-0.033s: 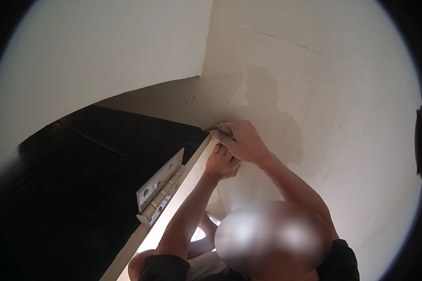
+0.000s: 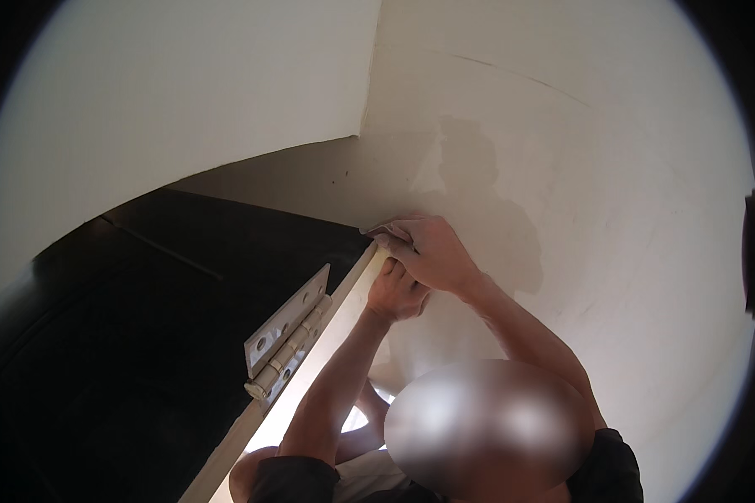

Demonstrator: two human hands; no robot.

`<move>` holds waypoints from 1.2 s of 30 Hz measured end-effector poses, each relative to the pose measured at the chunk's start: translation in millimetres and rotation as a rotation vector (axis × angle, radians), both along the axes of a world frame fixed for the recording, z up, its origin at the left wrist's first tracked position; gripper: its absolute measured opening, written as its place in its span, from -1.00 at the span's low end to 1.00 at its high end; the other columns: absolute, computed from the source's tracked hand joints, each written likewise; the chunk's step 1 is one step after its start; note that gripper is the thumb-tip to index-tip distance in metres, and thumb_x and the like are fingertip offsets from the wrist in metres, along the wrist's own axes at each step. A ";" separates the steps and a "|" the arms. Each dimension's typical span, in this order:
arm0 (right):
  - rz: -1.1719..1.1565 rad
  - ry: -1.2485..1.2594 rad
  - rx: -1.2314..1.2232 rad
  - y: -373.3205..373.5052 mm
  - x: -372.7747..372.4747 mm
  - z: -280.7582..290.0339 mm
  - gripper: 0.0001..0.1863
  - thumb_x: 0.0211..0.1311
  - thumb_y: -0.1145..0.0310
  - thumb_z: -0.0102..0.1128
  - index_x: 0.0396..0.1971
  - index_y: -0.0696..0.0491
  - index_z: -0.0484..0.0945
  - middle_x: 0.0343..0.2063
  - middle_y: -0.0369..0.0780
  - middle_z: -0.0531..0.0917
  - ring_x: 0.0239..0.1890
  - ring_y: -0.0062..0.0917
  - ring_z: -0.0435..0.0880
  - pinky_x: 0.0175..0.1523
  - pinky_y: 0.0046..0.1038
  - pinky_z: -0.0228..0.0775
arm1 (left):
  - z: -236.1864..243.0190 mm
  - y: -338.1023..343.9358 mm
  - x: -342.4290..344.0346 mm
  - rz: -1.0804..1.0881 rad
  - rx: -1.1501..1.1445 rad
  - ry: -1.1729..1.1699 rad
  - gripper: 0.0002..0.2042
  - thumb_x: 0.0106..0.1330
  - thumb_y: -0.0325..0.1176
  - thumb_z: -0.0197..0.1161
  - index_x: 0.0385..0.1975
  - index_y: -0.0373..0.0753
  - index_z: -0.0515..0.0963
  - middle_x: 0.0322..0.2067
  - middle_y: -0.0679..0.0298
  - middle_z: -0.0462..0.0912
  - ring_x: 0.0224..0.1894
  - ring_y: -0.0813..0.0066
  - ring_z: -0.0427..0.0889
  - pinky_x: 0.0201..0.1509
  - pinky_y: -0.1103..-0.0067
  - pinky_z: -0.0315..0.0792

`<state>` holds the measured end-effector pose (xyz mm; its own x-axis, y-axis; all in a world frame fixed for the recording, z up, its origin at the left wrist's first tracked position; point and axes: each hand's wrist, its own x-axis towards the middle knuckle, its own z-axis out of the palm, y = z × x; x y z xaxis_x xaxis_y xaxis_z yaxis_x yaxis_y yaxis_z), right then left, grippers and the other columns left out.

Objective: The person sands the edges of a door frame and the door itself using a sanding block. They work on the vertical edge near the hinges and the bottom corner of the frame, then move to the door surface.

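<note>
My two hands meet at the upper end of a long pale edge strip (image 2: 236,440), beside a dark panel (image 2: 143,335). My right hand (image 2: 434,253) is closed, its thumb and fingers pinched at the strip's end. A thin greyish edge (image 2: 376,229) juts out from under those fingers, too small to name. Just below, my left hand (image 2: 398,292) has its fingers curled in, close against the strip and touching or nearly touching the right hand. What the left fingers hold, if anything, is hidden. Lower down the strip sits a metal hinge (image 2: 289,342), one drilled leaf standing out.
A large pale panel (image 2: 201,92) with a curved-looking lower edge covers the upper left. To the right spreads a beige wall (image 2: 612,226) with a shadow and a thin scratch. Bright light shows below the strip. A dark object (image 2: 752,256) stands at the far right rim.
</note>
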<state>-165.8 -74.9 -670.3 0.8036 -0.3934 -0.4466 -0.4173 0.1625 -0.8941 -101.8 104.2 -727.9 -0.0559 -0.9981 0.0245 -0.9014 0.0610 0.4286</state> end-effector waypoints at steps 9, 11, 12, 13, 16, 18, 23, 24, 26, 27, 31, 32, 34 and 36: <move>-0.213 -0.308 0.901 -22.0 -21.7 -1.5 -0.61 0.15 0.35 0.26 -0.02 0.16 0.62 -0.33 -0.04 0.70 -0.12 -0.38 0.67 0.00 -0.37 0.46 | -2.9 -2.2 -0.6 0.008 -0.014 0.024 -0.61 0.05 -0.31 0.39 -0.06 0.02 0.58 -0.01 0.16 0.50 0.17 0.01 0.42 0.19 0.12 0.36; -0.011 -0.277 0.672 -20.7 -20.7 -7.7 -0.68 0.11 0.39 0.22 -0.12 0.18 0.59 -0.41 -0.05 0.68 -0.02 -0.31 0.64 0.02 -0.37 0.46 | 3.8 -10.1 -0.6 0.047 0.075 0.047 -0.64 0.08 -0.31 0.38 -0.06 0.01 0.59 0.00 0.17 0.53 0.18 0.04 0.44 0.20 0.15 0.37; 0.101 -0.211 0.542 -16.1 -18.5 -8.7 -0.81 0.08 0.42 0.20 -0.35 0.23 0.61 -0.46 -0.08 0.68 0.10 -0.25 0.61 0.07 -0.37 0.44 | 5.4 -11.2 -0.4 0.079 0.209 0.092 -0.65 0.10 -0.30 0.37 -0.06 0.02 0.60 0.02 0.19 0.54 0.20 0.07 0.44 0.22 0.17 0.37; 0.139 -0.208 0.463 -10.1 -17.2 -6.3 -0.83 0.07 0.44 0.19 -0.48 0.26 0.61 -0.50 -0.10 0.66 0.17 -0.21 0.57 0.09 -0.37 0.44 | 7.6 -10.1 -0.7 0.118 0.343 0.137 -0.66 0.12 -0.29 0.36 -0.05 0.03 0.60 0.05 0.20 0.54 0.22 0.09 0.44 0.24 0.18 0.37; 0.098 -0.342 0.326 6.4 -16.8 0.7 -0.79 0.08 0.46 0.16 -0.63 0.28 0.58 -0.61 -0.12 0.59 0.32 -0.12 0.48 0.10 -0.38 0.45 | -14.6 4.6 -3.1 0.187 0.633 0.334 -0.72 0.17 -0.27 0.33 -0.09 0.02 0.62 -0.02 0.26 0.62 0.17 0.22 0.49 0.23 0.21 0.34; 0.105 -0.370 0.324 4.3 -19.6 19.9 -0.79 0.10 0.46 0.14 -0.63 0.28 0.56 -0.59 -0.11 0.61 0.32 -0.13 0.48 0.03 -0.38 0.46 | -33.6 30.2 -4.7 0.427 0.574 0.770 -0.73 0.18 -0.27 0.32 -0.09 0.02 0.62 -0.03 0.28 0.63 0.14 0.22 0.49 0.25 0.21 0.31; 0.188 -0.190 0.129 4.0 -23.5 10.5 -0.73 0.11 0.33 0.11 -0.36 0.21 0.67 -0.35 -0.03 0.71 -0.08 -0.23 0.70 -0.13 -0.30 0.47 | 13.1 -17.6 1.3 0.186 0.736 0.308 -0.70 0.14 -0.27 0.32 -0.09 -0.01 0.62 -0.02 0.31 0.63 0.15 0.23 0.47 0.34 0.21 0.26; 0.168 -0.153 0.103 8.2 -22.9 2.1 -0.80 0.10 0.39 0.13 -0.47 0.23 0.62 -0.38 -0.03 0.70 0.06 -0.25 0.65 -0.17 -0.30 0.46 | 12.8 -14.2 -0.8 0.154 0.572 0.230 -0.69 0.13 -0.27 0.32 -0.09 -0.01 0.62 -0.02 0.32 0.63 0.16 0.23 0.47 0.35 0.21 0.25; 0.145 -0.098 0.041 13.3 -19.5 0.5 -0.84 0.09 0.45 0.13 -0.56 0.24 0.57 -0.39 -0.03 0.70 0.15 -0.27 0.64 -0.22 -0.29 0.45 | 6.3 -5.8 -1.3 0.105 0.414 0.140 -0.68 0.12 -0.27 0.31 -0.07 -0.02 0.62 -0.02 0.33 0.62 0.15 0.22 0.47 0.37 0.20 0.24; 0.138 -0.077 0.001 15.9 -18.1 2.5 -0.84 0.09 0.45 0.13 -0.54 0.23 0.58 -0.37 -0.03 0.70 0.11 -0.27 0.67 -0.22 -0.30 0.45 | -1.9 -1.7 -0.9 0.082 0.418 0.130 -0.67 0.12 -0.27 0.31 -0.06 -0.02 0.61 -0.02 0.33 0.62 0.15 0.21 0.47 0.37 0.19 0.24; 0.106 -0.169 0.073 13.2 -23.0 0.9 -0.81 0.16 0.39 0.12 -0.41 0.20 0.64 -0.32 -0.04 0.71 -0.12 -0.23 0.72 -0.20 -0.30 0.47 | -14.5 0.1 1.8 -0.006 0.542 0.198 -0.65 0.12 -0.27 0.32 -0.04 0.00 0.60 -0.01 0.33 0.60 0.13 0.15 0.48 0.30 0.13 0.28; 0.070 -0.238 0.146 12.5 -25.7 -0.9 -0.78 0.17 0.36 0.12 -0.34 0.19 0.66 -0.34 -0.04 0.71 -0.19 -0.21 0.72 -0.19 -0.30 0.48 | -15.0 0.7 1.6 -0.004 0.516 0.224 -0.64 0.11 -0.27 0.33 -0.04 0.00 0.60 0.00 0.32 0.60 0.13 0.13 0.48 0.27 0.11 0.30; -0.080 -0.357 0.310 11.4 -30.0 -4.7 -0.68 0.20 0.29 0.14 -0.17 0.17 0.68 -0.42 -0.03 0.68 -0.33 -0.18 0.68 -0.18 -0.29 0.50 | -12.7 3.5 -1.3 0.034 0.287 0.221 -0.63 0.11 -0.27 0.34 -0.02 0.01 0.60 0.02 0.27 0.58 0.14 0.09 0.48 0.22 0.09 0.33; -0.198 -0.263 0.306 3.7 -27.4 1.5 -0.67 0.22 0.25 0.17 -0.18 0.17 0.70 -0.45 -0.04 0.68 -0.37 -0.17 0.67 -0.18 -0.29 0.50 | -9.8 5.9 -0.5 0.009 0.102 0.102 -0.60 0.10 -0.26 0.35 0.01 0.01 0.59 0.05 0.22 0.55 0.16 0.05 0.46 0.20 0.08 0.33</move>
<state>-193.2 -71.2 -668.8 0.8281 -0.4323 -0.3570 -0.1166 0.4901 -0.8638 -102.4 110.1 -737.7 -0.0492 -0.9962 -0.0722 -0.8531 0.0044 0.5218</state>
